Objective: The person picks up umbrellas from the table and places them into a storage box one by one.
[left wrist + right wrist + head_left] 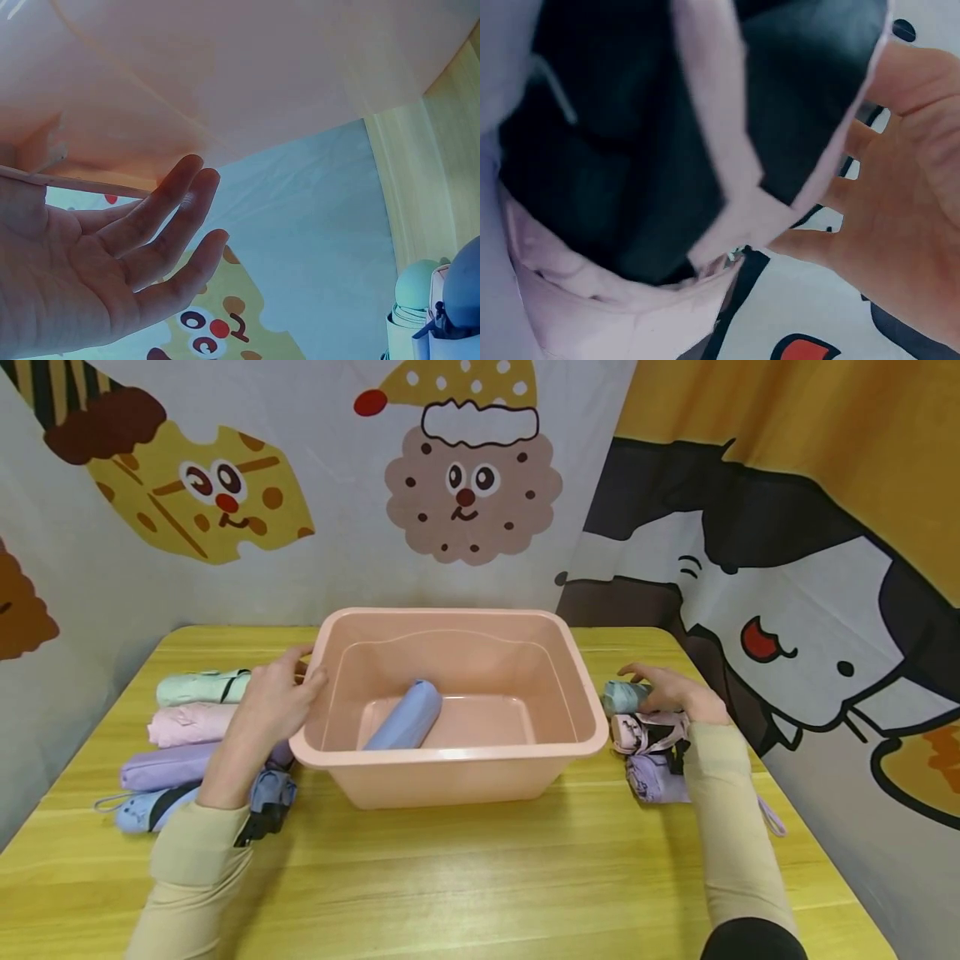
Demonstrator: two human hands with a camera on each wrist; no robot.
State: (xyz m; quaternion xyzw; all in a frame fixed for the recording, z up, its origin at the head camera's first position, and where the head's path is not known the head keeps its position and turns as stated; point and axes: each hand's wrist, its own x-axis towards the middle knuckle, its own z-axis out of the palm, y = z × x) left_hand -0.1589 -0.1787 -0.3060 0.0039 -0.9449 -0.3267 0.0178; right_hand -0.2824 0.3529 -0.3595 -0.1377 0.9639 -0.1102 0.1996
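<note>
A peach plastic tub (450,777) stands mid-table with a blue folded umbrella (405,718) slanting inside it. My left hand (273,702) holds the tub's left rim; in the left wrist view its loosely bent fingers (161,232) lie beneath the rim. On the right, my right hand (671,689) reaches over a teal folded umbrella (622,697), fingers spread above its far side. A pink folded umbrella with black parts (633,732) and a purple one (656,779) lie nearer me. In the right wrist view, the pink umbrella (622,322) hides the right fingertips.
Left of the tub lie several folded umbrellas: mint (198,687), pink (187,724), lilac (165,768), light blue (142,810) and dark blue (273,793). A cartoon-printed curtain (337,585) hangs behind the wooden table (450,877).
</note>
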